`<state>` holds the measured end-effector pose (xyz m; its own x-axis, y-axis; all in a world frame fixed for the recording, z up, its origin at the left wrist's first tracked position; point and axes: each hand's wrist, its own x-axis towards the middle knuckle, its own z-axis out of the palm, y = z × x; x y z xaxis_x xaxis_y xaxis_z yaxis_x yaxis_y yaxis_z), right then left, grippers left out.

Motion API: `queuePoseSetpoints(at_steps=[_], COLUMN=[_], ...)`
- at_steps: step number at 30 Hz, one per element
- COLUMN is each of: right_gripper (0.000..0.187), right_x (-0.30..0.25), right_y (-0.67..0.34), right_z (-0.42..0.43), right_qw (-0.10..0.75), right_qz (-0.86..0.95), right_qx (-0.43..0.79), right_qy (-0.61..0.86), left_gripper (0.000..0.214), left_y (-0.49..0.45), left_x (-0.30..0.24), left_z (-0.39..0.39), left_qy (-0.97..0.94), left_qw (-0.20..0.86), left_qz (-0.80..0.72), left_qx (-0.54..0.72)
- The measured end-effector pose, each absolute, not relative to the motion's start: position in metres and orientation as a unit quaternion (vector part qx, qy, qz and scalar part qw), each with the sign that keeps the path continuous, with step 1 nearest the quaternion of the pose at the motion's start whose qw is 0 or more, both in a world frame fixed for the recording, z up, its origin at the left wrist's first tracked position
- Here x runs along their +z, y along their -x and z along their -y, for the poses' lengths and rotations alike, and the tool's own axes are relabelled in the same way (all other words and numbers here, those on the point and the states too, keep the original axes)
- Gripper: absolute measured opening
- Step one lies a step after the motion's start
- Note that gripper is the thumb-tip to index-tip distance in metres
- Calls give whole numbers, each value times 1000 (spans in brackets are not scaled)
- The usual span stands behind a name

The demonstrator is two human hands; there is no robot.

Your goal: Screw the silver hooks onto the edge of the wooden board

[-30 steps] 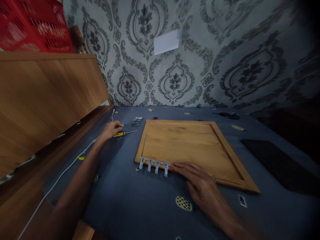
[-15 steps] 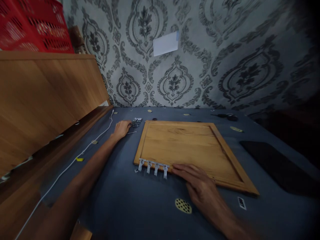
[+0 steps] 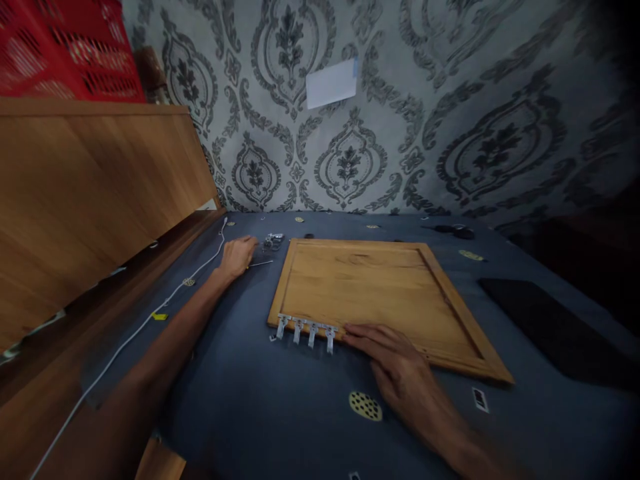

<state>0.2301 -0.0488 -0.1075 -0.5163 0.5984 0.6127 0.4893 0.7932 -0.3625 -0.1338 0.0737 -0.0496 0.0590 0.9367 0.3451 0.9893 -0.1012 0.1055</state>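
Note:
My left hand (image 3: pixel 239 257) is closed, its fingers curled at the far left. Whatever it may hold is hidden. Just right of it lies a small heap of silver metal hardware (image 3: pixel 273 241). A thin metal shaft (image 3: pixel 261 263), like a screwdriver's, sticks out by the hand with a bit of yellow at its near end. My right hand (image 3: pixel 395 357) rests with fingers stretched out along the near edge of a framed wooden panel (image 3: pixel 360 280), which lies flat. Left of its fingertips, several T-shaped metal pieces (image 3: pixel 313 335) are lined up along that edge.
The surface is covered in dark blue patterned cloth. A black flat pad (image 3: pixel 545 327) lies at the right, a dark object (image 3: pixel 455 231) at the back right. A white cable (image 3: pixel 135 340) runs beside the wooden cabinet (image 3: pixel 100 167) at left. A red basket (image 3: pixel 65 53) stands on top.
My left hand has drawn back slightly left from the metal heap, and more of the heap and the thin shaft shows. The right hand stays on the panel's edge.

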Motion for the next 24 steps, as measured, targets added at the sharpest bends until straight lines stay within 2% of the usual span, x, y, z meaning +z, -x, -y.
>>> queuePoseSetpoints(at_steps=[5, 9, 14, 24], right_gripper=[50, 45, 41, 23], right_x=[-101, -86, -58, -51], right_y=[-227, -227, -226, -232], right_z=[53, 59, 72, 94], right_qw=[377, 401, 480, 496], right_qz=[870, 851, 800, 785], right_qx=[55, 84, 58, 171], right_qy=[312, 330, 356, 331], left_gripper=[19, 11, 11, 11], left_y=[110, 75, 23, -20], left_x=[-29, -11, 9, 14], left_z=[-46, -15, 28, 36], left_qy=[746, 781, 822, 804], left_qw=[32, -86, -227, -413], left_qz=[609, 528, 423, 350], left_qx=[-269, -323, -306, -248])
